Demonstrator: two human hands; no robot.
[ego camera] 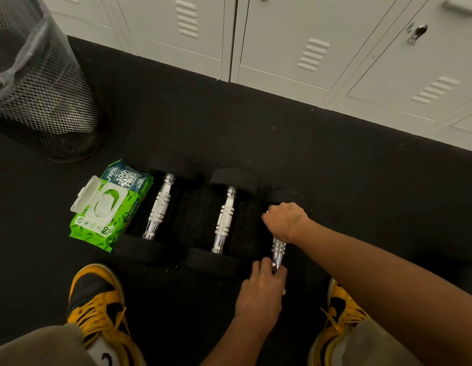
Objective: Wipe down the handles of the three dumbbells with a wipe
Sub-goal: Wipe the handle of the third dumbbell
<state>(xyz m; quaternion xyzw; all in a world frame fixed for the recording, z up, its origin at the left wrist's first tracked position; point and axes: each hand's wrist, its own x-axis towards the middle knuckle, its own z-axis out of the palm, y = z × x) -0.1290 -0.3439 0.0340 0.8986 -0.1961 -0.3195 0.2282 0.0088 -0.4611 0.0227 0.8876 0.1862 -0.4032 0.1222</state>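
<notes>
Three dumbbells with chrome handles and black heads lie side by side on the black floor: the left dumbbell (159, 207), the middle dumbbell (224, 220) and the right dumbbell (278, 250). My right hand (285, 220) grips the far part of the right dumbbell's handle, and a small white edge of a wipe (265, 212) shows at its fingers. My left hand (263, 283) holds the near end of that same dumbbell, fingers curled at the bottom of the chrome handle. Most of the wipe is hidden under my right hand.
A green pack of wipes (108, 207) with its white lid flipped open lies left of the dumbbells. A black mesh bin (36, 83) with a liner stands at the far left. Grey lockers (308, 48) line the back. My yellow-and-black shoes (97, 305) flank the near floor.
</notes>
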